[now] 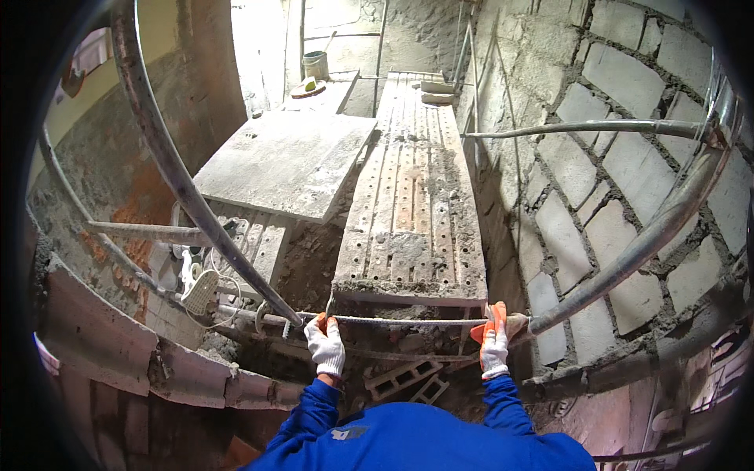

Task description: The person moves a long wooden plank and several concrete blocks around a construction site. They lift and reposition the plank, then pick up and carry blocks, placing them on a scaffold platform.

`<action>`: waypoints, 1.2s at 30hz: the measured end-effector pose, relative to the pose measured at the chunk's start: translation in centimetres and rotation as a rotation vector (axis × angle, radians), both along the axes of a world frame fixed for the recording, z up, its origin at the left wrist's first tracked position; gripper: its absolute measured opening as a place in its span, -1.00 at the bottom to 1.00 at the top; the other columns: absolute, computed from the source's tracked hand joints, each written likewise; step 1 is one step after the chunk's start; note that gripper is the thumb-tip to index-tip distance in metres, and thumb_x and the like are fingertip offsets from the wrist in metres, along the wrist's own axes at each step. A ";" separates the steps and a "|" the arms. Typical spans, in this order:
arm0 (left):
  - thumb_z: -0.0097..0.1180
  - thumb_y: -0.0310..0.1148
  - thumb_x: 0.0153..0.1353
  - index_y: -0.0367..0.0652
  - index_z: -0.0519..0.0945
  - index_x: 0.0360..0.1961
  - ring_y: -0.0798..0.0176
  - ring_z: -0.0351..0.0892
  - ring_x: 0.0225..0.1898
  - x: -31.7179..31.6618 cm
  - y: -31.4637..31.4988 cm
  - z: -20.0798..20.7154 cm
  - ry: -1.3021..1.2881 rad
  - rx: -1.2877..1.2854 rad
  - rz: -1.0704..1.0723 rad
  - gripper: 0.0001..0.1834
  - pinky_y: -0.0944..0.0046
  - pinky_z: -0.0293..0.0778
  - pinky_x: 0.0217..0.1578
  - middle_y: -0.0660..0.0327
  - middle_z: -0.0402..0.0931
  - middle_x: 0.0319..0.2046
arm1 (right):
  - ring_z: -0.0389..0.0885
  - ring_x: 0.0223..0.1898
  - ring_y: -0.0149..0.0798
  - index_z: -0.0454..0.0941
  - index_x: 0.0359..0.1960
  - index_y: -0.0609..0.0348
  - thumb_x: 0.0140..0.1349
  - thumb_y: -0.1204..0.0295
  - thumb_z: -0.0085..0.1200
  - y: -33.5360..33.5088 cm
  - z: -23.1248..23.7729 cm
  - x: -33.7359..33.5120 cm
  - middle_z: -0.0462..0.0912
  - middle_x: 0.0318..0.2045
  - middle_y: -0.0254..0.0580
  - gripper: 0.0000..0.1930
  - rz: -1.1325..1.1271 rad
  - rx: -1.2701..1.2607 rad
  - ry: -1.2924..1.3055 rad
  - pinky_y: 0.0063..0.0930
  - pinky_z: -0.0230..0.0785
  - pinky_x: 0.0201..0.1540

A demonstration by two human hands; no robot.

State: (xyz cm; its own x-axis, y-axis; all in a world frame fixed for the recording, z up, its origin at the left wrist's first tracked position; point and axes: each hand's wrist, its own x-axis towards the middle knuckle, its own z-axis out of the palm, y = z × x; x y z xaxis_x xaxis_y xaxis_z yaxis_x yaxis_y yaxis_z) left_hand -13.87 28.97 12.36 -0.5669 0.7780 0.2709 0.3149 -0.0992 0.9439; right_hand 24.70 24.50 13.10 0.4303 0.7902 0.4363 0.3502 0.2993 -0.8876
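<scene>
A long perforated metal scaffold plank [408, 228], crusted with dried mortar, stretches away in front of me. Its near end lies between my gloved hands, just above a thin ridged rod [408, 321]. My left hand [324, 345], in a white glove with orange fingertips, is closed at the plank's near left corner, by a metal hook [330, 303]. At the near right corner, my right hand [493, 345] is closed on the plank's end, its orange thumb showing on the left side. The undersides of both grips are hidden.
Curved scaffold pipes flank me, a left pipe [169, 157] and a right pipe [636, 267]. A wide dusty board [287, 161] lies left of the plank; a bucket [316, 64] stands beyond it. Hollow blocks [402, 378] lie below. A rough stone wall [577, 165] rises on the right.
</scene>
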 end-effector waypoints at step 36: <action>0.00 -0.12 0.44 -0.16 0.46 -0.04 -0.28 0.64 -0.16 1.5 -0.4 5.9 0.098 -0.472 -0.253 -0.68 -0.17 0.49 -0.17 -0.16 0.65 -0.25 | 0.29 -0.79 -0.51 0.49 0.20 0.26 0.49 0.41 -0.04 0.1 6.1 3.5 0.56 -0.44 -0.24 -0.67 -0.023 -0.304 0.369 -0.58 0.27 -0.67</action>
